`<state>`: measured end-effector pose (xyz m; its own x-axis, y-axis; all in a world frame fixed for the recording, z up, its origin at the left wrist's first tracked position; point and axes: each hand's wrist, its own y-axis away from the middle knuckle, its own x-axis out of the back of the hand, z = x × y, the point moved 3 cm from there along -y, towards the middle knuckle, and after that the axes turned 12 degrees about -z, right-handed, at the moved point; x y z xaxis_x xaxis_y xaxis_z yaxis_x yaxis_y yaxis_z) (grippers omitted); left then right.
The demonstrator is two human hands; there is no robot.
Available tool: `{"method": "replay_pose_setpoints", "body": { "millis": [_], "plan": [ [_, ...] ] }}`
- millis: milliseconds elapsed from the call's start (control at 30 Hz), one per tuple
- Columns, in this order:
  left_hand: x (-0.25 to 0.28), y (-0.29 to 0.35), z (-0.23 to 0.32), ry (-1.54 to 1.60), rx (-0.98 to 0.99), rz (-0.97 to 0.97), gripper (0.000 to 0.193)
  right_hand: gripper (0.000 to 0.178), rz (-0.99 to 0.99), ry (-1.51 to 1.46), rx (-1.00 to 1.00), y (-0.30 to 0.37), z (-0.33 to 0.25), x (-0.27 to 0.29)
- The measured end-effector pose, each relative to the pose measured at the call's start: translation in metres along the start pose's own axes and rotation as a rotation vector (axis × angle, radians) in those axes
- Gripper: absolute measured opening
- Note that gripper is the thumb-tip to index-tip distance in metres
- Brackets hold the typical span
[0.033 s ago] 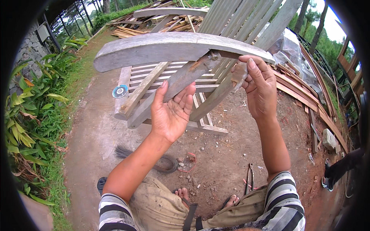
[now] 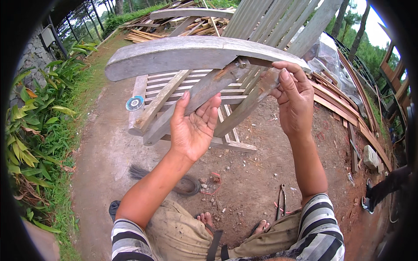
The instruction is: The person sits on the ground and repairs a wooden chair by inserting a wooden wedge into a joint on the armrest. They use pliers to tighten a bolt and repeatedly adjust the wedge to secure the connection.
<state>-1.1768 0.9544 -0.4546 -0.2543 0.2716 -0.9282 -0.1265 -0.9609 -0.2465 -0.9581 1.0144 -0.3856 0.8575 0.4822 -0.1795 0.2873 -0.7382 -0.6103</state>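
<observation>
A weathered grey wooden chair stands before me, its curved armrest (image 2: 170, 54) running across the view. Below the armrest slants a grey brace (image 2: 209, 89) with a bolt at its upper end. My left hand (image 2: 193, 124) is against this brace, palm toward me, its fingers loosely apart and gripping nothing I can see. Near the armrest's right end, my right hand (image 2: 294, 93) pinches a thin, worn grey-brown piece (image 2: 269, 82) between thumb and fingers. This piece lies by the top of another slanted chair part; its exact kind is unclear.
A round blue-rimmed disc (image 2: 135, 103) lies on the chair's seat frame. On the ground are a coil of dark wire (image 2: 187, 186) and long-handled pliers (image 2: 281, 202). Lumber (image 2: 344, 108) is stacked at the right, where another person's leg (image 2: 387, 187) shows. Plants (image 2: 32, 130) line the left.
My right hand has shifted very slightly to the right, and less of the pinched piece shows. My left hand, the brace and the chair hold nearly the same place.
</observation>
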Motion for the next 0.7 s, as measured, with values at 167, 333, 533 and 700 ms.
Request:
{"method": "replay_pose_setpoints", "body": {
  "millis": [167, 333, 533, 700],
  "plan": [
    [-0.001, 0.001, 0.001, 0.005, 0.017, -0.004, 0.054, 0.034, 0.014, 0.24, 0.339, 0.0, -0.02, -0.021],
    [-0.001, 0.002, 0.0, 0.045, 0.05, -0.021, 0.055, 0.035, 0.061, 0.338, 0.361, -0.009, -0.02, -0.026],
    [0.0, 0.002, 0.002, 0.033, 0.069, -0.023, 0.052, 0.031, 0.083, 0.313, 0.331, -0.011, -0.02, -0.037],
    [0.001, 0.003, 0.003, 0.005, 0.064, -0.025, 0.051, 0.023, 0.126, 0.362, 0.22, -0.005, -0.004, -0.04]
  ]
}}
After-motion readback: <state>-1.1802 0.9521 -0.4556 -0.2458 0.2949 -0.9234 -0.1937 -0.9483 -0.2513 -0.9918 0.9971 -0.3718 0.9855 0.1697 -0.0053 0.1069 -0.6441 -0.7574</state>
